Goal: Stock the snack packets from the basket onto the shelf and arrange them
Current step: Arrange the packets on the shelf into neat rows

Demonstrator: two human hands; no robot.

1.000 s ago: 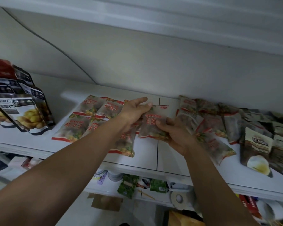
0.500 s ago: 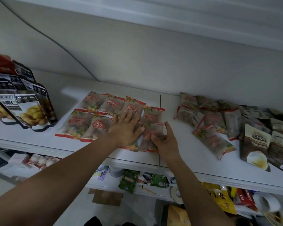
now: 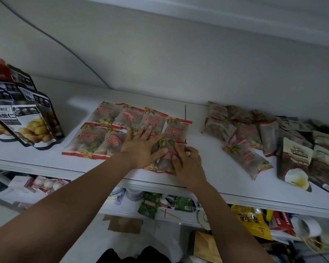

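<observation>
On the white shelf [image 3: 213, 168], several clear snack packets with red print [image 3: 110, 130] lie flat in two rows. My left hand [image 3: 142, 147] presses flat, fingers spread, on the front row's packets. My right hand [image 3: 186, 160] pinches the top right corner of the front-right packet [image 3: 164, 158], which lies on the shelf near the front edge. A loose heap of the same packets [image 3: 243, 137] lies to the right. No basket is in view.
Dark stand-up pouches with yellow nuts [image 3: 25, 122] stand at the left. Brown and cream pouches [image 3: 296, 160] lie at the far right. A lower shelf [image 3: 122, 207] holds green packets, tape rolls and a yellow bag [image 3: 253, 221].
Both hands brought a packet down from the air onto the shelf's front row. My left hand flattened on the row; my right hand shifted from the packet's lower edge to its top corner.
</observation>
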